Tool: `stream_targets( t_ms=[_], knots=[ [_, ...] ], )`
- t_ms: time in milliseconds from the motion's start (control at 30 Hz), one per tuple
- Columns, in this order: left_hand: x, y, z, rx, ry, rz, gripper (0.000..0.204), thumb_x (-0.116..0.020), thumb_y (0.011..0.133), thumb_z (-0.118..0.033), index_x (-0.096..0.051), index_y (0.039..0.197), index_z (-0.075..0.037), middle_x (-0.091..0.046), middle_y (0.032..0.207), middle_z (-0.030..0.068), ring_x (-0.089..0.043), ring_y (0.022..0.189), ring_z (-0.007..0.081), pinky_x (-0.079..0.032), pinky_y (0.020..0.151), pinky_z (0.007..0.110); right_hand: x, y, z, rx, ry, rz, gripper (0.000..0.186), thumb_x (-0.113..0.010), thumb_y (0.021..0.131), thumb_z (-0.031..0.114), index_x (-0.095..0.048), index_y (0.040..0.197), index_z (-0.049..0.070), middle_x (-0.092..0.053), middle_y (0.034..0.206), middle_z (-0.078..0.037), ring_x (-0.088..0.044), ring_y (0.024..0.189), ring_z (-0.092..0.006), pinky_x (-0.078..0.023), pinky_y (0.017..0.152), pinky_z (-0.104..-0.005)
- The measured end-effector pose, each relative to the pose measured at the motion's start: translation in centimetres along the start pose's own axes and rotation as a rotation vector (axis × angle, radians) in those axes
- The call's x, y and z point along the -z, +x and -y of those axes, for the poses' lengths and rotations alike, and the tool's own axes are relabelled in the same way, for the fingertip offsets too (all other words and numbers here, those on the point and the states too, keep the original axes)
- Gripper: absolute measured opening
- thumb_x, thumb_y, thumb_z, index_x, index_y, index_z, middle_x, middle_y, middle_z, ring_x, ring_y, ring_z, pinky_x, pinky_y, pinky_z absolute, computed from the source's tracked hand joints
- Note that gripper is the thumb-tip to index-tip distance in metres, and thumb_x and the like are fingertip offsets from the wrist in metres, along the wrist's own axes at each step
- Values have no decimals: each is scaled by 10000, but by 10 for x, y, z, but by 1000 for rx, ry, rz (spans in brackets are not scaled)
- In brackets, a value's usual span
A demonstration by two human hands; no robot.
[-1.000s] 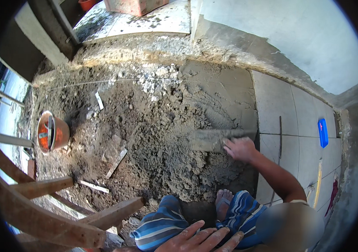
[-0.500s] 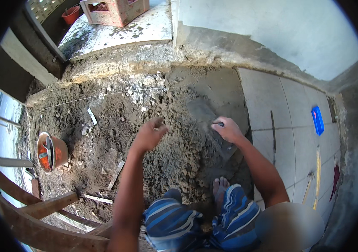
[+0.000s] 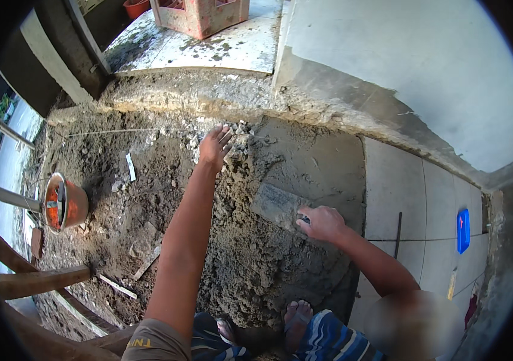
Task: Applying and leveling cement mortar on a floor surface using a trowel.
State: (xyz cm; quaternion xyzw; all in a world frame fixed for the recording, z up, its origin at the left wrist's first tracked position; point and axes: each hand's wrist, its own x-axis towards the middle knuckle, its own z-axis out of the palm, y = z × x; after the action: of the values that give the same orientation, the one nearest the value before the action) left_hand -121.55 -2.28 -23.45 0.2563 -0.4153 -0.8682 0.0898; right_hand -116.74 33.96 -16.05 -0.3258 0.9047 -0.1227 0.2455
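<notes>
My right hand (image 3: 325, 224) is closed round the handle of a plastering trowel (image 3: 277, 203). The trowel's flat, mortar-smeared rectangular blade lies on the grey wet mortar (image 3: 332, 162), at the edge between its smooth part and the rough, lumpy part. My left hand (image 3: 214, 148) is stretched far forward with its fingers apart and holds nothing. It is over or beside pale rubble (image 3: 241, 133) near the raised concrete edge, close to a thin taut string (image 3: 118, 130). Whether the fingers touch the string or rubble, I cannot tell.
Pale floor tiles (image 3: 395, 192) border the mortar on the right, with a dark rod (image 3: 398, 234) and a blue tray (image 3: 463, 231) on them. An orange bucket (image 3: 67, 203) stands left, near wooden beams (image 3: 43, 281). A crate (image 3: 202, 17) sits on the raised tiled step.
My left hand has reached farther forward to the rubble. The trowel, in my right hand, has turned and its blade shows more fully. My view has shifted, and my feet now show more.
</notes>
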Motion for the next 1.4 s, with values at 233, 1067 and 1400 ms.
stream_targets(
  t_ms=[233, 1067, 1400],
  knots=[
    [-16, -12, -11, 2, -190, -31, 626, -437, 1067, -347, -231, 1572, -39, -471, 1512, 168, -493, 1351, 326, -395, 1137, 469, 29, 68, -2, 44, -337, 1, 374, -557, 974, 397, -626, 1265, 172, -730, 1005, -215, -709, 952, -395, -556, 848, -522],
    [-25, -18, -11, -21, -305, 58, 766, -556, 1003, -420, -250, 1528, 45, -454, 1509, 205, -485, 1366, 355, -402, 1140, 500, 57, 129, -51, 112, 189, -150, 363, -683, 874, 322, -723, 1082, 27, -734, 1002, -187, -706, 931, -283, -542, 866, -408],
    [-37, -8, -4, -31, -391, 75, 774, -551, 1000, -420, -229, 1531, 43, -436, 1499, 226, -465, 1367, 385, -387, 1149, 528, 67, 193, -101, 62, 361, -169, 333, -731, 873, 308, -741, 1009, 3, -712, 829, -62, -614, 746, -138, -500, 716, -340]
  ],
)
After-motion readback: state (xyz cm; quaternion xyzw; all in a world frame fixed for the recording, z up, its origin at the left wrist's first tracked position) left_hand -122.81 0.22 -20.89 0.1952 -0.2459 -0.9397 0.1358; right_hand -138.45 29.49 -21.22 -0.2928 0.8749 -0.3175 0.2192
